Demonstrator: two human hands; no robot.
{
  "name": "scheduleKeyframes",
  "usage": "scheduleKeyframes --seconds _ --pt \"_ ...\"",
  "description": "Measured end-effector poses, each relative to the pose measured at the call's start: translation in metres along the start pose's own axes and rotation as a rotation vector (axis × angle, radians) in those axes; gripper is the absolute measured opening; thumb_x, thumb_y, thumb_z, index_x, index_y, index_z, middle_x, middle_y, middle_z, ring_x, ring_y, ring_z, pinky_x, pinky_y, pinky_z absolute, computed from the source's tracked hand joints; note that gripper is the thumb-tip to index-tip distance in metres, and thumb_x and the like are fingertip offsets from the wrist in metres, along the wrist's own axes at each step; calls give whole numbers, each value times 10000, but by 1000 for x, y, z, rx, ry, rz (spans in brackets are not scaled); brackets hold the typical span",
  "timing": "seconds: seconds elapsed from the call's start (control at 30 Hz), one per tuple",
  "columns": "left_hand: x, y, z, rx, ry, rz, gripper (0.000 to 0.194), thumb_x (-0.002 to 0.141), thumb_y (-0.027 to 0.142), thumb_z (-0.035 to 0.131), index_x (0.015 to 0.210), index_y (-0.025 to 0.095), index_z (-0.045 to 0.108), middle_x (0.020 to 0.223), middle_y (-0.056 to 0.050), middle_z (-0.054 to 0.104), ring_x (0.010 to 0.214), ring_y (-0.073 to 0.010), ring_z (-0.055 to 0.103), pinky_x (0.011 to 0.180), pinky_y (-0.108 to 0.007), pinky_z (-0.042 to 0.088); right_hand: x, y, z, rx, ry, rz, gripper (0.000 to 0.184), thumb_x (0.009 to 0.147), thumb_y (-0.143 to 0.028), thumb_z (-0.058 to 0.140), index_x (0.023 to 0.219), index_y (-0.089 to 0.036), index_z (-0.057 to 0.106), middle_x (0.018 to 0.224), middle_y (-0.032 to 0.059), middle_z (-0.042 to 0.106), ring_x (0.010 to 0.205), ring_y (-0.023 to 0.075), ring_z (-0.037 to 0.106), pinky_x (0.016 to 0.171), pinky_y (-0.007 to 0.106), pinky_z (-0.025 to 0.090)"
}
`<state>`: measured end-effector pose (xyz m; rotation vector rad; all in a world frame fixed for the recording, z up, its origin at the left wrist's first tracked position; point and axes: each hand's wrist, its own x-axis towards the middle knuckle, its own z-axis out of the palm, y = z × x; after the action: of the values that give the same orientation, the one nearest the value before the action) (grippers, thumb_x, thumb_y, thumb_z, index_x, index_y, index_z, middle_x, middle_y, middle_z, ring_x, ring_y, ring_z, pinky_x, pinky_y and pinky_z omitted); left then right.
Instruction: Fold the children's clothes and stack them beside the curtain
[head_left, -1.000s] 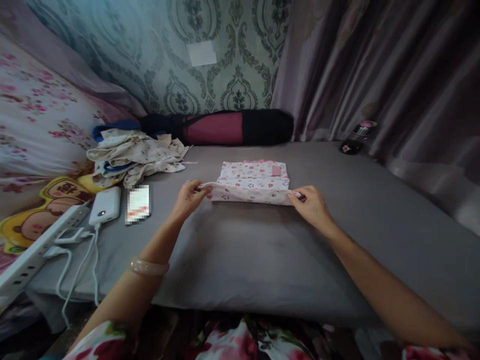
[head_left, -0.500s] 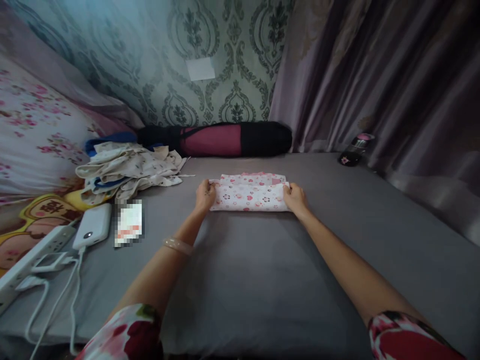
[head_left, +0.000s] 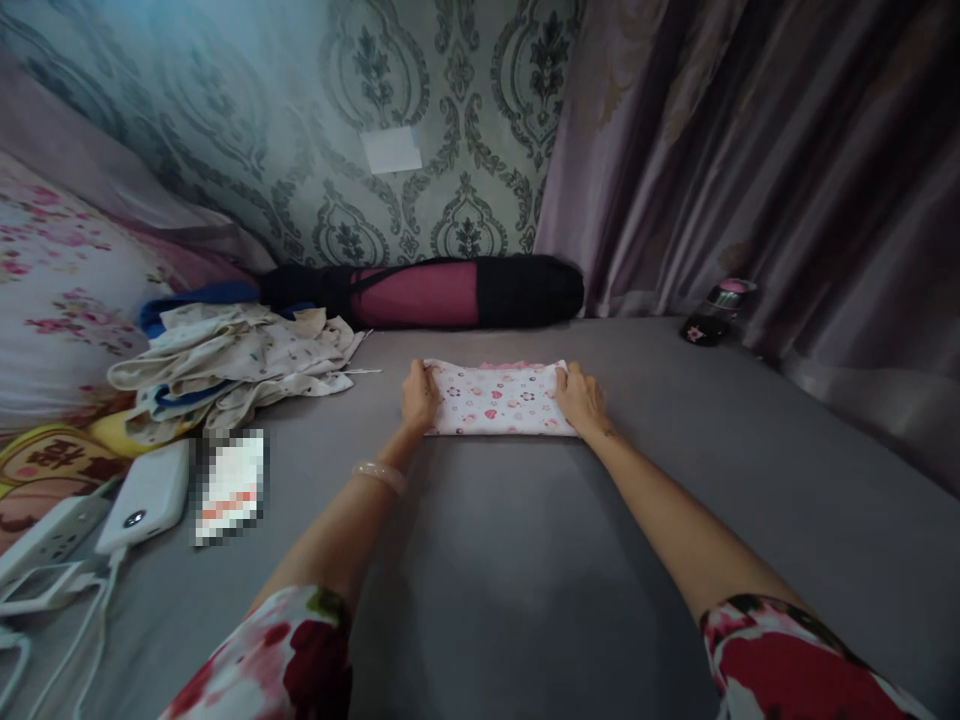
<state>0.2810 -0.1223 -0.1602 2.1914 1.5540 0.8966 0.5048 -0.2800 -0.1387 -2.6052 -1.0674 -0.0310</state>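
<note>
Patterned cloth (head_left: 499, 402), folded, lies btwn L hand (head_left: 421, 396) & R hand (head_left: 585, 400), each grasping one end; heaped fabric (head_left: 247, 350) left of L hand.

I've got damask wallpaper (head_left: 457, 110) beyond the grey sheet (head_left: 517, 560)'s far edge, mauve curtain (head_left: 697, 150) along its right, dim light.

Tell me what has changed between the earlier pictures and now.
The printed cloth's near flap has gone over, away from the person, covering the pink patch; a pink frill shows at the far edge. The left hand and right hand hold its ends in every picture. The clothes pile, rolled bag and bottle stayed put.
</note>
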Motion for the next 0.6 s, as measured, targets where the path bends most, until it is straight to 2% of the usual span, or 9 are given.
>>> scheduleKeyframes --seconds 0.2,0.4,0.6 --pt "14 -3 16 36 -27 -71 264 978 309 298 1099 196 503 963 -121 687 931 -247 656 735 -304 448 20 -2 8 -29 16 -43 407 1009 -392 262 1158 -130 536 976 172 684 946 286 658 777 351 438" --pt "18 2 21 121 -63 -116 294 980 316 268 1104 192 503 966 -150 690 926 -284 668 723 -331 457 31 -2 20 -35 8 -57 380 1011 -362 273 1155 -134 541 1021 175 671 982 268 646 812 351 433" --pt "19 5 27 202 -91 -150 280 967 292 293 1117 159 488 1046 -200 670 974 -316 663 775 -380 476 36 1 29 4 20 43 328 985 -318 354 1153 -99 532 1145 204 607 1011 262 631 817 336 447"
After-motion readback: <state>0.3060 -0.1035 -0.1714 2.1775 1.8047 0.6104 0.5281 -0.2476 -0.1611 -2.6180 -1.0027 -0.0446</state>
